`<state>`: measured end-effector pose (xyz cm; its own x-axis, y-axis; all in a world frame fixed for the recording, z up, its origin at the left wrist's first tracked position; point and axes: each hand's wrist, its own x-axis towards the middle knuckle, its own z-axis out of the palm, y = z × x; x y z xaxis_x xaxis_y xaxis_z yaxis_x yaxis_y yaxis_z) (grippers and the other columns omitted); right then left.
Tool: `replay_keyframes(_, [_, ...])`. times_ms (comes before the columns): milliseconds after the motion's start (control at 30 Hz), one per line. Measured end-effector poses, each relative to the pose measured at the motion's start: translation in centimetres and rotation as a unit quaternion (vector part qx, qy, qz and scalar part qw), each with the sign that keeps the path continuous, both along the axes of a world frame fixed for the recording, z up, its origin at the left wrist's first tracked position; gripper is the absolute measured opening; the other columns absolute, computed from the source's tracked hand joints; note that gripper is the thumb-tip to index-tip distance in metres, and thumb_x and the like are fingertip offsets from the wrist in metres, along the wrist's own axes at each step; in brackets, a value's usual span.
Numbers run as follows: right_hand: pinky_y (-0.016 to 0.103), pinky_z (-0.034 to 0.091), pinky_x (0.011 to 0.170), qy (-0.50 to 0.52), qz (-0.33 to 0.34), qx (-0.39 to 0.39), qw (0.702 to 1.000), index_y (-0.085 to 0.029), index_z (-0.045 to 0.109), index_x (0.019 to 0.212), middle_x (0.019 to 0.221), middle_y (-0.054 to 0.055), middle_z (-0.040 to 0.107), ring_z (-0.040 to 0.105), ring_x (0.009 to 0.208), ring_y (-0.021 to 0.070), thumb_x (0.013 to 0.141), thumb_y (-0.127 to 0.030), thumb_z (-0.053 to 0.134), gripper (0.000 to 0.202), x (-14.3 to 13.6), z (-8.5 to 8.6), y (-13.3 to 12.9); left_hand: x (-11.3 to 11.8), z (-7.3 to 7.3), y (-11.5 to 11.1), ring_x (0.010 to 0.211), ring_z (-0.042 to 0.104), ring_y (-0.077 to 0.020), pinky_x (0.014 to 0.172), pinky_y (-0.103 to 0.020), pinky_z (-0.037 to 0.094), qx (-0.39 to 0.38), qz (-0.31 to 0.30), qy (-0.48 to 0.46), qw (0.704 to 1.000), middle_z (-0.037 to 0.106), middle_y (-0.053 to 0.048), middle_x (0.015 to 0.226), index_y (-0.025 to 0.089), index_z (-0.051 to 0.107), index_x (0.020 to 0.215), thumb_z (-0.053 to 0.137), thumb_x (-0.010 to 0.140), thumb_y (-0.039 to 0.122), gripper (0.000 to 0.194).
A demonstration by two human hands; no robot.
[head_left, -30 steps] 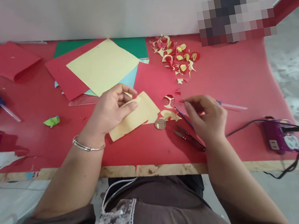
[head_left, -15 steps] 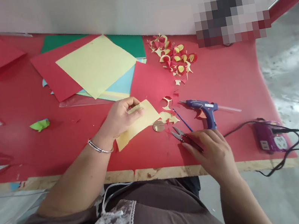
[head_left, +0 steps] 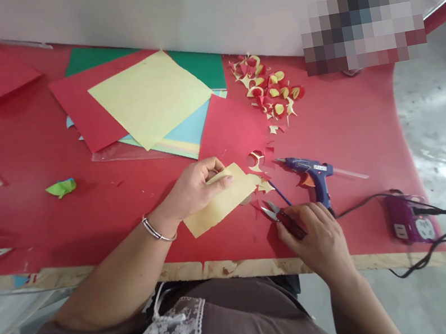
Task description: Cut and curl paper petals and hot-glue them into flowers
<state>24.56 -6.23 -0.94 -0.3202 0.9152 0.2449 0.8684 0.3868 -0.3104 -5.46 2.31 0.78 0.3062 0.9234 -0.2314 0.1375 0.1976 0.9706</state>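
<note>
My left hand (head_left: 201, 189) pinches a piece of yellow paper (head_left: 221, 204) between thumb and fingers, low over the red table (head_left: 127, 206). To its right, my right hand (head_left: 317, 234) is closed around small dark-handled snips (head_left: 290, 223), whose two blades point up and left, slightly apart. A wooden disc lies partly hidden under the yellow paper's edge. Yellow scraps (head_left: 263, 183) and a thin blue stick (head_left: 280, 193) lie between the paper and the snips. Just beyond my right hand rests a blue glue gun (head_left: 311, 172).
Colored sheets, a yellow one (head_left: 152, 99) on top, lie at the back. Right of them is a heap of red and yellow cut pieces (head_left: 269, 88). A purple power socket (head_left: 411, 218) with black cables sits at the right edge. A green scrap (head_left: 61, 187) lies left.
The view has shifted a little. My left hand and the yellow paper have moved slightly right and down, now covering more of the wooden disc. The snips stay in my right hand.
</note>
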Motion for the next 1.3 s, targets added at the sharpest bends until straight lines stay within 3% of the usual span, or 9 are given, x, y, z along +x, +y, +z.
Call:
replay_keyframes(100, [0.038,0.056,0.072,0.052,-0.003,-0.011,0.999,-0.024,0.062,0.097,0.086,0.004,0.071,0.066,0.076,0.0226,0.095,-0.031,0.072,0.013,-0.1,0.3,-0.2,0.0,-0.1,0.0,0.053,0.032,-0.0094,0.050,-0.026,0.021,-0.019,-0.012,-0.007,1.000,0.043,0.007,0.062,0.023,0.056,0.085,0.080,0.088,0.041,0.030])
replay_keyframes(233, [0.030,0.057,0.063,0.162,-0.027,-0.069,0.984,-0.024,0.066,0.098,0.083,0.001,0.071,0.066,0.066,0.0168,0.094,-0.029,0.074,0.010,0.1,0.4,-0.9,0.1,0.1,-0.2,0.055,0.041,-0.0106,0.051,-0.025,0.029,-0.033,-0.026,-0.028,0.999,0.053,0.005,0.065,0.023,0.058,0.089,0.078,0.087,0.039,0.026])
replay_keyframes(367, [0.024,0.056,0.056,0.309,-0.043,-0.172,0.934,-0.022,0.071,0.104,0.082,0.001,0.072,0.067,0.062,0.0141,0.098,-0.030,0.072,0.011,-0.3,0.2,-1.1,0.3,0.1,-0.4,0.063,0.054,-0.0128,0.055,-0.025,0.040,-0.038,-0.050,-0.040,0.997,0.062,0.000,0.075,0.021,0.063,0.092,0.077,0.087,0.038,0.022])
replay_keyframes(467, [0.023,0.056,0.058,0.364,-0.080,-0.227,0.900,-0.020,0.075,0.113,0.082,0.002,0.074,0.069,0.064,0.0141,0.097,-0.037,0.076,0.023,-1.1,0.2,-0.8,0.6,0.1,-0.3,0.062,0.052,-0.0109,0.055,-0.023,0.039,-0.015,-0.063,-0.006,0.998,0.059,0.001,0.076,0.019,0.060,0.082,0.080,0.082,0.039,0.029])
replay_keyframes(567, [0.023,0.055,0.060,0.359,-0.107,-0.272,0.886,-0.019,0.079,0.109,0.079,0.002,0.074,0.068,0.067,0.0157,0.094,-0.046,0.079,0.031,-1.9,0.5,-0.4,0.8,0.3,-0.1,0.060,0.048,-0.0094,0.053,-0.022,0.036,0.003,-0.065,0.017,0.998,0.053,0.003,0.072,0.018,0.055,0.075,0.084,0.078,0.041,0.036])
replay_keyframes(700, [0.023,0.046,0.053,0.314,-0.116,-0.294,0.895,-0.018,0.083,0.103,0.071,0.001,0.068,0.058,0.060,0.0138,0.092,-0.055,0.078,0.039,-2.7,1.4,0.0,0.7,0.7,0.0,0.063,0.048,-0.0106,0.054,-0.021,0.037,0.005,-0.087,0.028,0.996,0.052,0.003,0.069,0.018,0.059,0.075,0.080,0.081,0.045,0.035])
replay_keyframes(967, [0.022,0.043,0.054,0.274,-0.069,-0.282,0.917,-0.018,0.082,0.090,0.066,0.000,0.067,0.055,0.056,0.0126,0.097,-0.056,0.070,0.041,-3.4,2.7,0.5,0.4,0.9,-0.1,0.067,0.051,-0.0118,0.058,-0.021,0.042,-0.004,-0.135,0.029,0.990,0.057,0.001,0.071,0.017,0.061,0.071,0.079,0.082,0.051,0.041])
replay_keyframes(1133, [0.023,0.036,0.049,0.288,-0.055,-0.298,0.908,-0.018,0.072,0.074,0.057,-0.002,0.053,0.046,0.051,0.0110,0.103,-0.061,0.059,0.053,-3.2,2.8,0.4,0.5,0.8,-0.1,0.067,0.052,-0.0112,0.058,-0.021,0.041,-0.015,-0.147,0.016,0.989,0.057,0.001,0.072,0.017,0.059,0.072,0.081,0.082,0.051,0.041])
replay_keyframes(1300, [0.022,0.032,0.047,0.295,-0.057,-0.305,0.904,-0.021,0.056,0.068,0.058,-0.006,0.044,0.037,0.052,0.0087,0.089,-0.062,0.079,0.051,-3.2,2.7,0.1,0.4,0.5,0.0,0.064,0.051,-0.0102,0.055,-0.020,0.040,-0.006,-0.135,0.008,0.991,0.056,0.002,0.071,0.017,0.062,0.073,0.082,0.083,0.049,0.040])
